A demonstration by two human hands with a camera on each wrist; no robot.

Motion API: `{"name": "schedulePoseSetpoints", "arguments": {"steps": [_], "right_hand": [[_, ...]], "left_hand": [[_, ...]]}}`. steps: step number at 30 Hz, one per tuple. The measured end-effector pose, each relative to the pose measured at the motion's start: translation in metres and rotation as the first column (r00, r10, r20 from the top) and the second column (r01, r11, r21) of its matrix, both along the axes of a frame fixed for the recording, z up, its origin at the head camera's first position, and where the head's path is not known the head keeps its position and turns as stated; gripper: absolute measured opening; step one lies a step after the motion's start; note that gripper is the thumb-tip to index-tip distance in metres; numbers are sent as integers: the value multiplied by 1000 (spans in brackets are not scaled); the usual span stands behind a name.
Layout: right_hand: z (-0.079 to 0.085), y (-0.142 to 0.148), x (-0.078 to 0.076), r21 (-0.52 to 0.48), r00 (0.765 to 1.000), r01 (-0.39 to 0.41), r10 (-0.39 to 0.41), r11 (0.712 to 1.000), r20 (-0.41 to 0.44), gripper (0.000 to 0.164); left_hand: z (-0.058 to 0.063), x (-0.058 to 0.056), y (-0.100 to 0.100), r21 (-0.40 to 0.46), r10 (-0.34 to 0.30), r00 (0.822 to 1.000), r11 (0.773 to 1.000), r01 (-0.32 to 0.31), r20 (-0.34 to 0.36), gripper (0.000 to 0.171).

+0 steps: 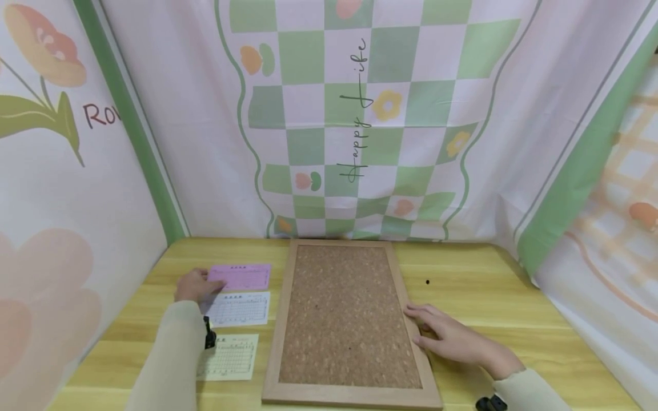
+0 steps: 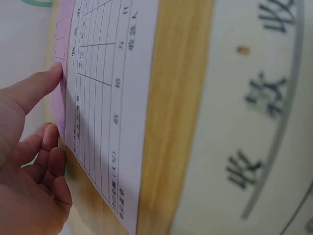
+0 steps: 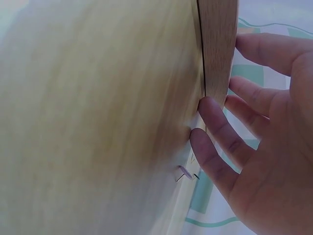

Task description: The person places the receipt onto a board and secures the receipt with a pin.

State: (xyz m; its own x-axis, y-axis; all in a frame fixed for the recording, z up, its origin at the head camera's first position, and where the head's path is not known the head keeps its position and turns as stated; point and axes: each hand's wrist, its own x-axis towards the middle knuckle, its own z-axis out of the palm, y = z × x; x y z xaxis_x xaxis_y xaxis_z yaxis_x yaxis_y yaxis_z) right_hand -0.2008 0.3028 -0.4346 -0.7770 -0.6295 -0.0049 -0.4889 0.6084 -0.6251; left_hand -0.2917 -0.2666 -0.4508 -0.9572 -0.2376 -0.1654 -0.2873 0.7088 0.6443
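Note:
At the left of the table, a pink printed slip [image 1: 249,277] lies above a white slip [image 1: 239,309] and a pale yellow-green slip [image 1: 233,361]. My left hand [image 1: 192,286] pinches the pink slip at its left edge. The left wrist view shows the thumb [image 2: 48,81] on its face and the other fingers curled by its edge. A wood-framed corkboard [image 1: 349,319] lies flat in the middle. My right hand [image 1: 454,339] rests against its right frame edge, fingers spread and fairly straight; the right wrist view shows the fingertips [image 3: 210,105] at the frame and table.
A small black dot-like thing [image 1: 427,282] lies on the table right of the corkboard. Near the right fingers is a small thin pointed thing [image 3: 185,172], too blurred to name. Printed curtains [image 1: 385,142] hang behind and beside the wooden table [image 1: 478,285].

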Motion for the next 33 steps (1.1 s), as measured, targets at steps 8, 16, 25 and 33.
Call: {"name": "schedulePoseSetpoints", "arguments": {"steps": [8, 16, 25, 33], "right_hand": [[0, 0, 0, -2, 1000, -7, 7, 1000, -19, 62], [1, -1, 0, 16, 1000, 7, -7, 1000, -24, 62], [2, -2, 1, 12, 1000, 13, -13, 1000, -14, 62], [2, -2, 1, 8, 999, 6, -6, 1000, -37, 62]], "left_hand": [[-1, -2, 1, 36, -11, 1000, 999, 11, 2, 70], [0, -4, 4, 45, -20, 1000, 999, 21, -24, 63], [0, -6, 8, 56, 13, 999, 998, -10, -47, 61], [5, -2, 13, 175, 62, 998, 983, -58, -16, 80]]}}
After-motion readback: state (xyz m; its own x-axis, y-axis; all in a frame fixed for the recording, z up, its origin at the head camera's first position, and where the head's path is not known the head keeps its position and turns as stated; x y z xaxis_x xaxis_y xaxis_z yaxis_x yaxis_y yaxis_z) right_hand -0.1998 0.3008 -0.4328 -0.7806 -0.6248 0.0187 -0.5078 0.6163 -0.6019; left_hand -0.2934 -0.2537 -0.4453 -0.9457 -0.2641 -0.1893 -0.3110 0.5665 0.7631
